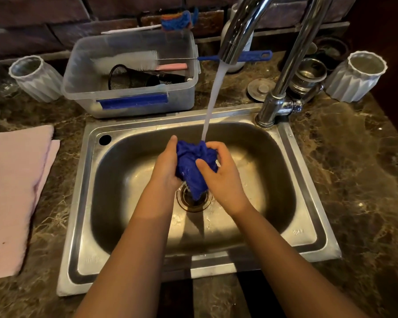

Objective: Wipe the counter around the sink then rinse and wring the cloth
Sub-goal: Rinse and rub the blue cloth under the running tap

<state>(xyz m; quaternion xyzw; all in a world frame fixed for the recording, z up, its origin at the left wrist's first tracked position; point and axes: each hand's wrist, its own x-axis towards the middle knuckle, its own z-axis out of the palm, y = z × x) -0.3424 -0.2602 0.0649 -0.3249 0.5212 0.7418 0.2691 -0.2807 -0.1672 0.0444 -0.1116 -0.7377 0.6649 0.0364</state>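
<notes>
A bunched blue cloth [190, 165] hangs over the drain [194, 198] of the steel sink [83, 203], held between both hands. My left hand [164, 167] grips its left side and my right hand [218, 173] grips its right side. Water [213, 97] runs from the chrome faucet [239, 31] straight onto the top of the cloth. The cloth's lower end dangles just above the drain. The dark marble counter [354, 168] surrounds the sink.
A clear plastic tub [129, 99] with brushes and a black strainer stands behind the sink. A pink towel [12, 191] lies on the left counter. White ribbed cups [37, 79] [356, 76] stand at both back corners. A sink plug [261, 89] and metal strainer [310, 74] sit by the faucet base.
</notes>
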